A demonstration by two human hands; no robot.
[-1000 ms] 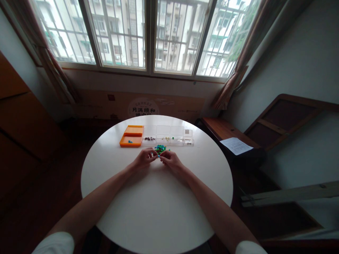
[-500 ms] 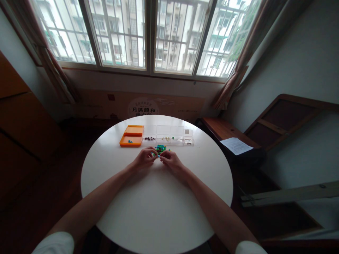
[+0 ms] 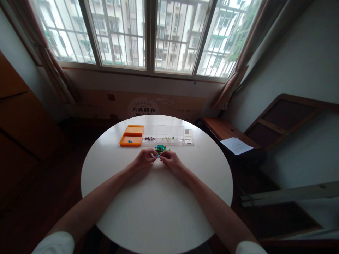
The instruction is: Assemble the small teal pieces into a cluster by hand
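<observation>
Head view: pinching a blue piece [image 3: 159, 156] finger-to-thumb with left hand [image 3: 144, 157] and right hand [image 3: 171, 159], likely for steadiness, beside the green-blue pile [image 3: 160, 148].

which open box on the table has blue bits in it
The orange box at the row's left end: a few blue pieces lie in it; the clear boxes beside it show none.

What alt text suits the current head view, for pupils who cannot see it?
A person's left hand and right hand hold a tiny blue piece at a round white table, before a green and blue pile. Beyond lie an open orange box and clear containers.
</observation>
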